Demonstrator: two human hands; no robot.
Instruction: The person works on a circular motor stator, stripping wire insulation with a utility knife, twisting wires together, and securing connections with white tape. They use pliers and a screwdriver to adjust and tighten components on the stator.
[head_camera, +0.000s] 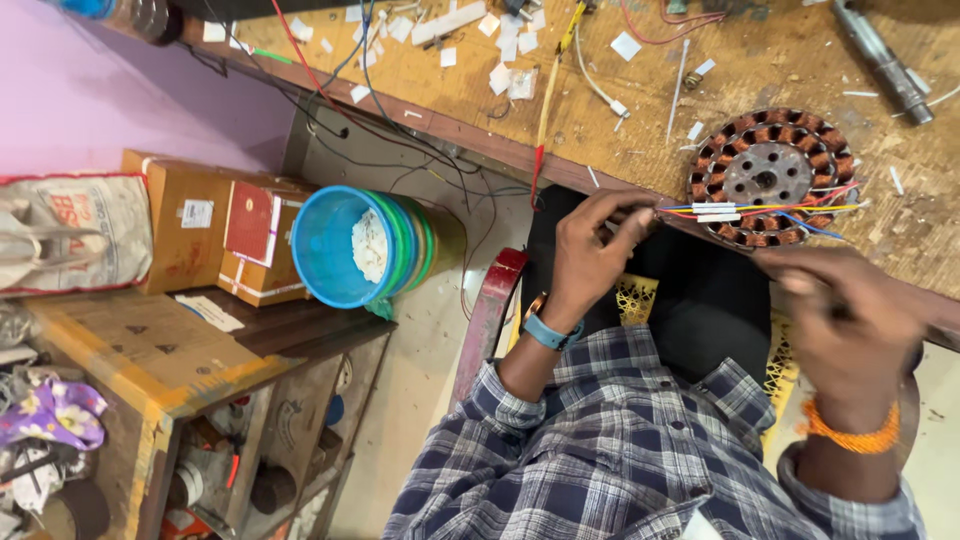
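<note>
- The wooden workbench carries paper scraps, loose wires and a metal rod.
- A round copper-wound motor coil lies at the bench's near edge.
- The right hand is blurred; I cannot tell how its fingers sit.
- The left hand pinches the coloured wires leading from the coil.

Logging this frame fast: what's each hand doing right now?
Left hand: fingers pinched shut on the coloured wires from the copper-wound stator.
Right hand: blurred, grip cannot be told.
</note>
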